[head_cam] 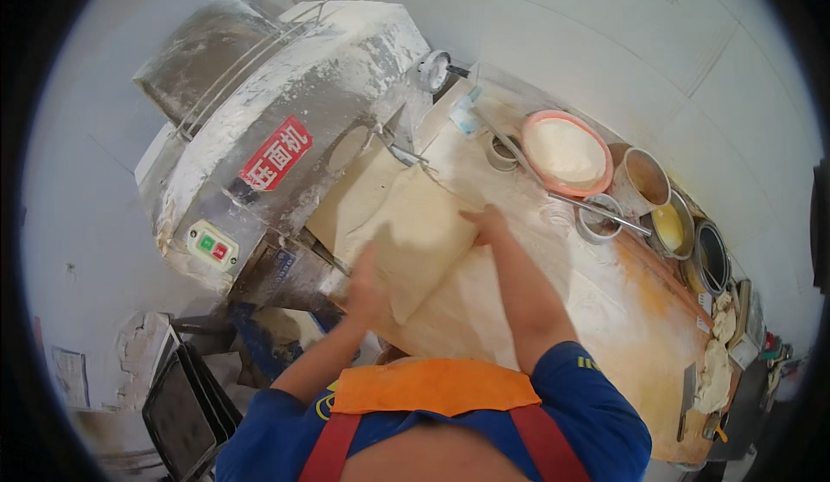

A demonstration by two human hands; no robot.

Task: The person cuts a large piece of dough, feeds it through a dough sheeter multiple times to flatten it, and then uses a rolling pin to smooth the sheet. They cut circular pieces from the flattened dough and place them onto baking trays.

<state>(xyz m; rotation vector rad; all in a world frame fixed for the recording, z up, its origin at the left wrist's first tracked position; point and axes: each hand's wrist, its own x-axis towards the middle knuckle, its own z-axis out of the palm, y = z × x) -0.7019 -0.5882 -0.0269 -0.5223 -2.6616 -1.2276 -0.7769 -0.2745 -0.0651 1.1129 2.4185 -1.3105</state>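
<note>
A wide sheet of pale dough [421, 235] comes out of a floury metal dough sheeter [324, 99] and lies in folds on the wooden worktop [622, 365]. At the sheet's right edge is my right hand [487, 222], its fingers and thumb spread and touching the dough; whether it pinches the edge cannot be told. My left hand [368, 284], slightly blurred, is over the sheet's near left side, close to the machine's outfeed edge. How its fingers are set is unclear.
A pink bowl of flour [565, 151], a plastic tub [642, 180], metal pots [710, 258] and a long metal rod [583, 203] line the worktop's far right. The sheeter's switch box [213, 244] is at left, above dark trays [185, 410]. A scraper [686, 401] lies at right.
</note>
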